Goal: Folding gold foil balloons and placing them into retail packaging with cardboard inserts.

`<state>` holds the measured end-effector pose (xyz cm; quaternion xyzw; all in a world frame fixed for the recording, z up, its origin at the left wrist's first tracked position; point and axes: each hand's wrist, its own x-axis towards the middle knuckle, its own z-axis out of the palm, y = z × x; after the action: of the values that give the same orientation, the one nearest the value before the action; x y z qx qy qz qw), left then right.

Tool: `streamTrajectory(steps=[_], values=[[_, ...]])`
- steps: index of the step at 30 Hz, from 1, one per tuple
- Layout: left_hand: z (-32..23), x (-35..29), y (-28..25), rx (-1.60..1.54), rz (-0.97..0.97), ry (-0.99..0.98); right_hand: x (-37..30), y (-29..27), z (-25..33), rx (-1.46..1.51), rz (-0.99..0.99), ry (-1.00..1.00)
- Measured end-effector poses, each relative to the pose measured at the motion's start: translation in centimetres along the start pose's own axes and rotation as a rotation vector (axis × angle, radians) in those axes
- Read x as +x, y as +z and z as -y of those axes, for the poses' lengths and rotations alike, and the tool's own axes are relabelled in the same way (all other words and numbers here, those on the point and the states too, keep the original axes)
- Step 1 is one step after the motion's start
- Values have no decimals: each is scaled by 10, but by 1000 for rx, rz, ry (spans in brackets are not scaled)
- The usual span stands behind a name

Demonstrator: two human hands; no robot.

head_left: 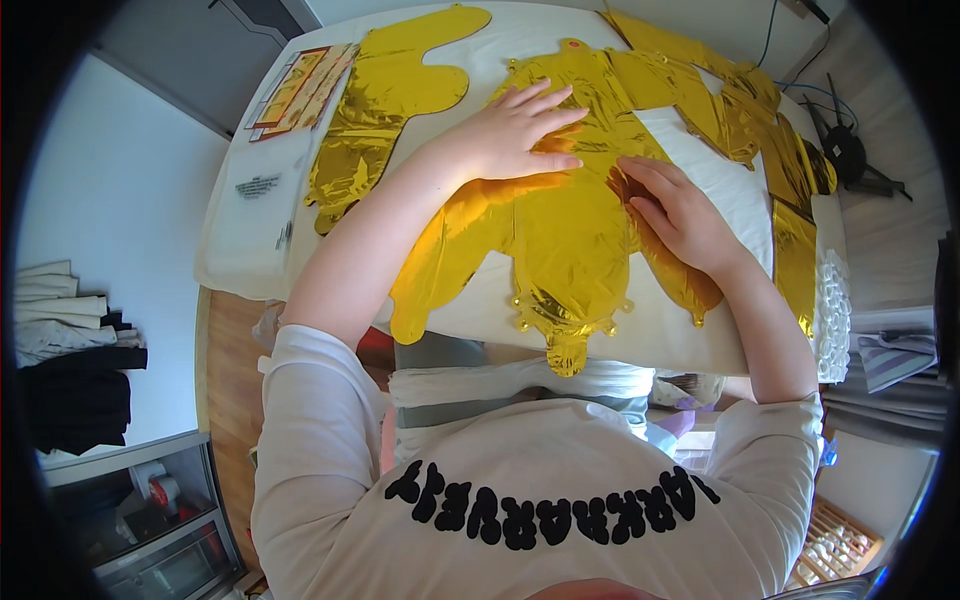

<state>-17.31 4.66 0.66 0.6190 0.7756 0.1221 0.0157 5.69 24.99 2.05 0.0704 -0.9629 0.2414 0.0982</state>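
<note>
A flat, uninflated gold foil balloon (570, 240) lies spread on the white-covered table in front of me, its rounded lobes pointing toward my body. My left hand (515, 135) rests over its upper left part with the fingers spread, holding nothing. On the balloon's right side, my right hand (672, 205) touches the foil near a fold, fingers stretched out and thumb slightly apart. Orange reflections show on the foil beside both hands. A small tab hangs at the balloon's near end, reaching the table edge.
Another flat gold balloon (385, 120) lies to the left, beside printed cards (300, 90) and a clear plastic bag (255, 205). More gold foil pieces (720, 105) cover the far right. Clear bubbled plastic (831, 315) sits at the right edge, near a black stand (845, 150).
</note>
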Motion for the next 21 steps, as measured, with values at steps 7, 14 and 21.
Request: streamTrajectory(steps=[7,14,21], values=[[-1,-2,7,70,42,6,3,2,1,-1,5,10],[0,-3,10,4,28,5,1,3,2,4,-9,-14],[1,2,13,-23,-12,3,0,1,2,-13,-20,-7]])
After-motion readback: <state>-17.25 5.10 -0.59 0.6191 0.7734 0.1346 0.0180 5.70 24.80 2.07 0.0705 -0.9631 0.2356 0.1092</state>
